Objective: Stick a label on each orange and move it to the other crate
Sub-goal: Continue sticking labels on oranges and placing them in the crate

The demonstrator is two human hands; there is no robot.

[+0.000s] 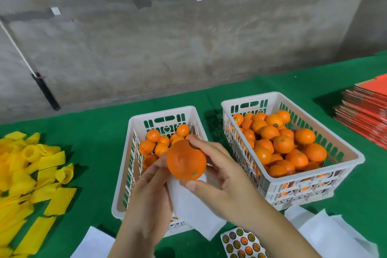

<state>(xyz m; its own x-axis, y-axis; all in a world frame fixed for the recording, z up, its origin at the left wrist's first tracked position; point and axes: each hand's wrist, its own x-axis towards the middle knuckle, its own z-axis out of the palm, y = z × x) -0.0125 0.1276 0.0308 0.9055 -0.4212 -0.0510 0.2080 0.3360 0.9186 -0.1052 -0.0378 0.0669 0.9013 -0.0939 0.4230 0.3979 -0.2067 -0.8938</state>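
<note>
An orange (186, 160) is held above the left white crate (123, 174). My right hand (222, 176) grips it, with fingers over its top and the thumb beneath. My left hand (150, 197) holds a white sheet (188, 205) under the orange and touches the fruit's left side. The left crate holds several oranges (161, 142) at its far end. The right white crate (314, 180) is nearly full of oranges (282, 144), some with round labels. A sheet of round labels (240, 244) lies at the front edge.
Yellow foam sleeves (31, 184) are piled at the left on the green table (94, 132). A stack of red cardboard (366, 111) sits at the far right. White sheets (326, 232) lie in front of the right crate, and another (94, 245) near my left forearm.
</note>
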